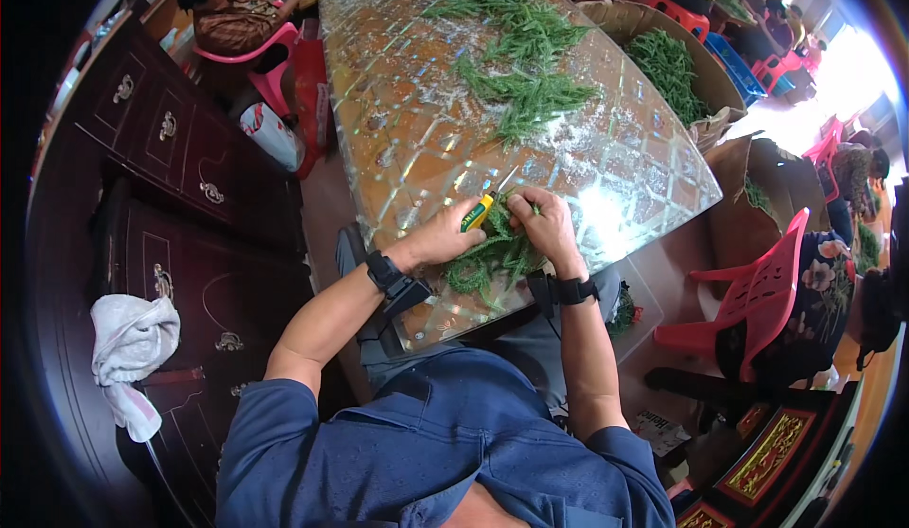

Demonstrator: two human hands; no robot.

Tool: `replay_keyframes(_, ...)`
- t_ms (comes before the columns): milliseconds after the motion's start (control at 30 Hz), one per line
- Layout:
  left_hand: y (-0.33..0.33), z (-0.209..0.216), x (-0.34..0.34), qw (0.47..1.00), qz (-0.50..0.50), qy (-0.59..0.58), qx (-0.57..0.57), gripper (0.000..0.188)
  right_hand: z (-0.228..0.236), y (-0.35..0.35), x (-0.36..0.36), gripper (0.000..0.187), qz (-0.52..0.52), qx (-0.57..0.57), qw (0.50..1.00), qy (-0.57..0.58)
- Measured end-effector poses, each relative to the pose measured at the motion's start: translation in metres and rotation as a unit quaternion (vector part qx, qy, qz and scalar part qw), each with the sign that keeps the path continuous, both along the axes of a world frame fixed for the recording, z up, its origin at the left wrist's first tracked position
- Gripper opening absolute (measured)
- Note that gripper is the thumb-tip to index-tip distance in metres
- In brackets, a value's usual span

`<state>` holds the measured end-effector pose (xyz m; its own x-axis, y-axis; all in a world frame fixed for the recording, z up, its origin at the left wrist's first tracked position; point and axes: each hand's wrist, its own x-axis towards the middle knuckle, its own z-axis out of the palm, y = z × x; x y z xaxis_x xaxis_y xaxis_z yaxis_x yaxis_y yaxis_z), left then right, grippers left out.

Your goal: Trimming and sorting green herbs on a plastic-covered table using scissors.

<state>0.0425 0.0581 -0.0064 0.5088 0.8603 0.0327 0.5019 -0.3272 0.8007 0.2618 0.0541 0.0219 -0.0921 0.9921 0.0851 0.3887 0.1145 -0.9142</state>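
My left hand [440, 235] is closed round the yellow-and-green handle of a screwdriver-like tool [479, 212]. Its thin metal shaft points up and to the right, past the fingers of my right hand. My right hand [547, 227] pinches a piece of a green, needle-leaved sprig [503, 224], close to the tool. Beneath both hands, more green plastic-looking sprigs [473, 270] lie curled at the table's near edge. A bracelet-like black band with a dark box is strapped on each wrist.
Loose green sprigs [530, 35] and white crumbs spread over the clear-covered table [388, 149]. Cardboard boxes [767, 182] stand to the right, beside a pink chair [757, 291]. Dark drawers [218, 272] line the left. A person [232, 17] sits at far left; others sit at far right.
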Motion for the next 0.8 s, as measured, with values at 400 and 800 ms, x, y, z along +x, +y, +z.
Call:
replay_keyframes(400,-0.017,0.042,-0.039,0.993,0.055,-0.068,-0.082,0.066,-0.02,-0.017,0.029,0.025,-0.029,0.134,0.974,-0.178)
replay_keyframes(800,-0.074,0.015,-0.01,0.992,0.105,-0.075,0.008,0.058,-0.001,-0.039,0.024,0.046,-0.046,0.034,0.954,-0.293)
